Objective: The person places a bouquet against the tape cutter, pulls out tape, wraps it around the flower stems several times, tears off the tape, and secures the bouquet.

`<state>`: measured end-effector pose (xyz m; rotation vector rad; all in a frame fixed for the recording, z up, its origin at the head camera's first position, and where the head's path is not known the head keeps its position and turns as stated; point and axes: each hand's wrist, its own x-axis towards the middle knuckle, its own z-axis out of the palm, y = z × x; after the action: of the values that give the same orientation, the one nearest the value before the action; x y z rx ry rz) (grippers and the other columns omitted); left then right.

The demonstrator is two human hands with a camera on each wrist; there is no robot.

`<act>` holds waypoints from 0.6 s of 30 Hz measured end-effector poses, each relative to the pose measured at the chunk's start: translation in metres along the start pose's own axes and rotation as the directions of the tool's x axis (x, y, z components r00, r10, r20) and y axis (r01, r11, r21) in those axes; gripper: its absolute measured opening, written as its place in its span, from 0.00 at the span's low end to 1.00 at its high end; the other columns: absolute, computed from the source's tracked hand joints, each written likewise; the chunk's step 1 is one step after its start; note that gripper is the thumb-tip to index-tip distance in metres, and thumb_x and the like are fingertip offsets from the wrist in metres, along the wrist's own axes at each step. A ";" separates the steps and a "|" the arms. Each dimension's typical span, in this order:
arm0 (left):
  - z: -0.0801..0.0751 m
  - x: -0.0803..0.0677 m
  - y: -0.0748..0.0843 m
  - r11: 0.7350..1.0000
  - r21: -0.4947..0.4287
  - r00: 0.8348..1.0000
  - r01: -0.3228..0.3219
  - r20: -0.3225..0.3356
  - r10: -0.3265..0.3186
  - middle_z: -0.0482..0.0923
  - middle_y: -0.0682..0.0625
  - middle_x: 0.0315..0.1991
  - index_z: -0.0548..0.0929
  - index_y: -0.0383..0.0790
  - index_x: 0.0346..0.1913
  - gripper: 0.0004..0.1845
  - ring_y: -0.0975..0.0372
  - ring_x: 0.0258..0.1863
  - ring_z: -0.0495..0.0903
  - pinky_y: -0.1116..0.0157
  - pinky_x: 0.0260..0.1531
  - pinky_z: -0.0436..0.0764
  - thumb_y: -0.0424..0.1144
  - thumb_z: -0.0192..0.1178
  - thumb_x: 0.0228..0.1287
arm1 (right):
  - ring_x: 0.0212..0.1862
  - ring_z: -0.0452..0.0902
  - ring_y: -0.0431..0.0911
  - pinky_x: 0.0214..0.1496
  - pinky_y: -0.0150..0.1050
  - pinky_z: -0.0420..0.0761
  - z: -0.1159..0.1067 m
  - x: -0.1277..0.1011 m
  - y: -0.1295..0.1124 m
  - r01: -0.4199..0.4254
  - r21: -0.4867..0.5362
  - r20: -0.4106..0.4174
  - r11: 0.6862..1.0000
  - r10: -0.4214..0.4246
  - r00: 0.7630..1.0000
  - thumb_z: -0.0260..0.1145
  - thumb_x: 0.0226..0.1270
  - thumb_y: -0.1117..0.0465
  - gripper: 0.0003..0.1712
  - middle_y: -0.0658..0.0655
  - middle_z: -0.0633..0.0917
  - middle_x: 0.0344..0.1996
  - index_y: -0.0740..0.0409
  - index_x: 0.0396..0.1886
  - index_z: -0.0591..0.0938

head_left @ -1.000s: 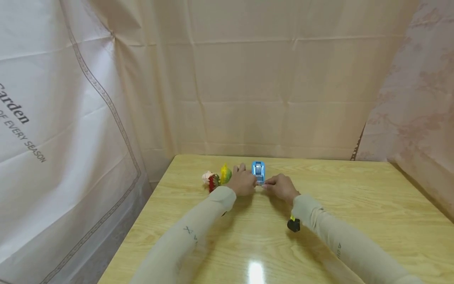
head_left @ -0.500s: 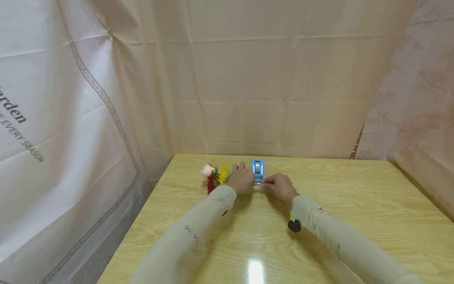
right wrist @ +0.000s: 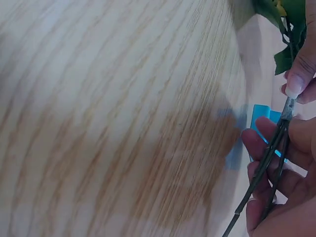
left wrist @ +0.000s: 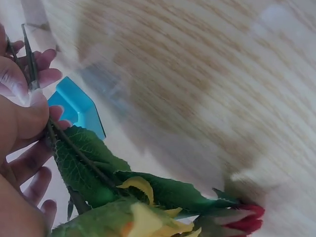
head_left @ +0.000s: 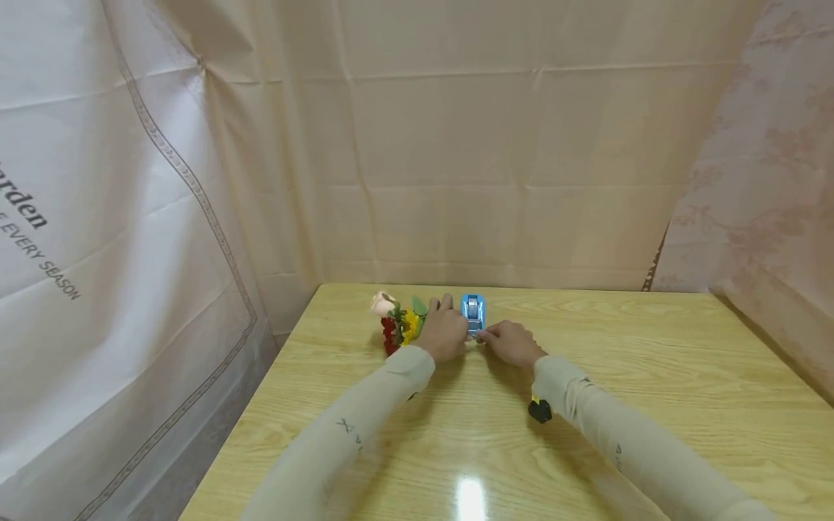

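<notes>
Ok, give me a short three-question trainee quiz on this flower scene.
1. True or false: both hands grip the flower stems.
2. Which colour is the tape dispenser? A red, B blue, C black.
3. Fill in: the flower heads lie to the person's ____ of the left hand.

Key:
1. True; the right hand and the left one both pinch the stems.
2. B.
3. Left.
</notes>
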<state>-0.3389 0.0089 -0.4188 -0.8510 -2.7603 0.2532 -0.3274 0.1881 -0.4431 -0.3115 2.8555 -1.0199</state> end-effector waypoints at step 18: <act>0.012 -0.002 0.003 0.983 0.177 0.990 -0.054 -0.120 0.076 0.84 0.58 0.38 0.91 0.55 0.33 0.06 0.57 0.44 0.63 0.57 0.47 0.62 0.47 0.68 0.69 | 0.52 0.84 0.57 0.58 0.54 0.79 0.000 0.007 0.006 0.111 0.048 -0.055 0.993 -0.108 0.993 0.69 0.73 0.59 0.12 0.60 0.90 0.43 0.63 0.45 0.91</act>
<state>-0.3391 0.0087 -0.4309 -0.8803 -2.5524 0.4292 -0.3355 0.1907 -0.4472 -0.4483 2.8818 -1.1345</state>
